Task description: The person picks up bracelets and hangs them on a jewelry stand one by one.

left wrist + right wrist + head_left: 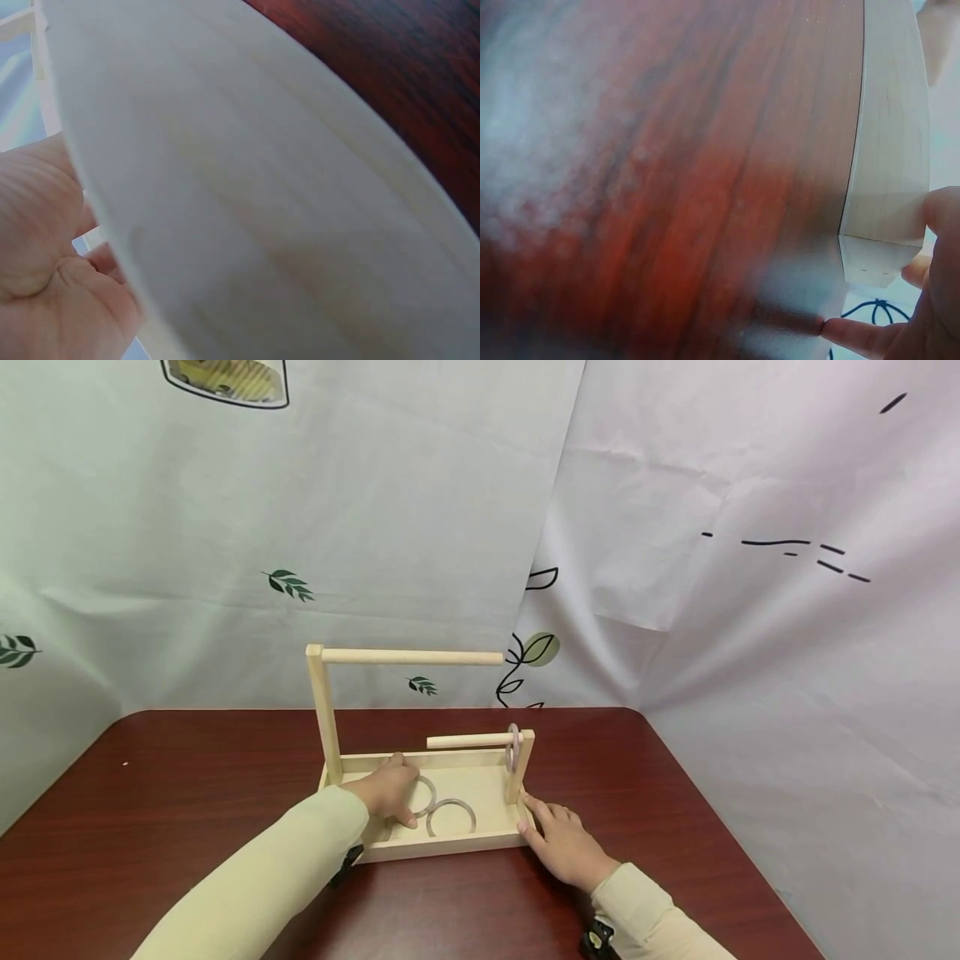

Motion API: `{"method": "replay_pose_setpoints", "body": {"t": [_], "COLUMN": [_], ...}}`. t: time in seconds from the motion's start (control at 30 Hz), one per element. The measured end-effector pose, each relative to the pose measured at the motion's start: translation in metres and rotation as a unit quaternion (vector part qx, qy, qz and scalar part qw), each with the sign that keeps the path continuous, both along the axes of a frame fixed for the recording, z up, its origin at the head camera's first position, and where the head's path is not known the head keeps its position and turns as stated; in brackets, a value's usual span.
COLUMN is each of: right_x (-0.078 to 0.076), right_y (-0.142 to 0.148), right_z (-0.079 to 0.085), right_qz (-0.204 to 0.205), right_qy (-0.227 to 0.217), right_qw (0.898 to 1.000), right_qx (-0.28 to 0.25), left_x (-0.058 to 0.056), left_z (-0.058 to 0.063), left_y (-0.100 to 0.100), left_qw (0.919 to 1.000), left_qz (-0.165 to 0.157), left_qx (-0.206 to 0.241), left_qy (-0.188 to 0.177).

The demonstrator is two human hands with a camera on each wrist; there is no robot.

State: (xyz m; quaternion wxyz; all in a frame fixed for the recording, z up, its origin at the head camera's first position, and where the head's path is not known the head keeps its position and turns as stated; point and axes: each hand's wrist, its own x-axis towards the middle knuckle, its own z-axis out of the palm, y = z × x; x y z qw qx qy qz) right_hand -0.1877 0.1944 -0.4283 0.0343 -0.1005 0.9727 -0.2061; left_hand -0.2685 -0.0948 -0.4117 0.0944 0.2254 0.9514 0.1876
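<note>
Reaching into a shallow wooden tray (442, 847) on a dark red tabletop (187, 777), a person works among pale rings as I look on. The left grip (384, 789) is down inside the tray, thumb and forefinger parted around one ring (433, 793); whether they pinch it, I cannot tell from here. A second ring (472, 815) lies just beside it, next to the tray's near wall, and a third ring (517, 745) hangs round the lower rod (467, 741), close to its short post (521, 770). The right grip (566, 845), fingers loosely spread, rests against the tray's right end. By my judgement, a flat ring comes up best with one edge tipped first, then the rim pinched, so its neighbour is not dragged along. Light pressure at the right end should suffice to check sliding, while the left sleeve (270, 872) ought to clear the near wall.
</note>
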Motion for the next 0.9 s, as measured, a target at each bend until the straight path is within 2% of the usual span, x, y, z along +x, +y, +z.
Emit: {"method": "replay_pose_setpoints", "body": {"t": [0.4,0.9], "right_x": [0.001,0.003], "right_y": [-0.001,-0.001], "right_z": [-0.001,0.002], "right_qz": [-0.002,0.000], "right_qy": [0.008,0.008], "right_qw": [1.000,1.000], "right_qx": [0.005,0.003], "left_x": [0.006,0.013], "left_z": [0.007,0.019], "left_y": [0.000,-0.011], "left_qw": [1.0000,0.9974], "left_qz": [0.003,0.027], "left_qx": [-0.004,0.065], "left_qy": [-0.001,-0.011]}}
